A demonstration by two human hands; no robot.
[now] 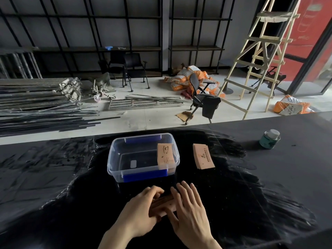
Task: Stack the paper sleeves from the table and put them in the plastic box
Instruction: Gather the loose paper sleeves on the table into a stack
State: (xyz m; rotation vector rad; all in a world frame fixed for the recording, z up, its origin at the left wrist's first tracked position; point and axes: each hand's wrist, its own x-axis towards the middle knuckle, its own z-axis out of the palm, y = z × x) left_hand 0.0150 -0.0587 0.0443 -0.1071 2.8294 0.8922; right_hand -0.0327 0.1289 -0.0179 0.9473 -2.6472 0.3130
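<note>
A clear plastic box point(115, 159) with blue clips stands on the black table, just beyond my hands. One stack of brown paper sleeves point(165, 155) leans inside it against the right wall. Another pile of paper sleeves point(203, 156) lies flat on the table right of the box. Near the front edge, my left hand point(142, 211) and my right hand point(188, 211) press from both sides on a small bundle of sleeves point(163, 201). Most of that bundle is hidden under my fingers.
A green tin with a pale lid point(270, 139) stands at the table's far right. The black table point(53, 177) is smeared with dust. Beyond it on the floor are metal bars, office chairs, orange sacks and a wooden ladder point(258, 56).
</note>
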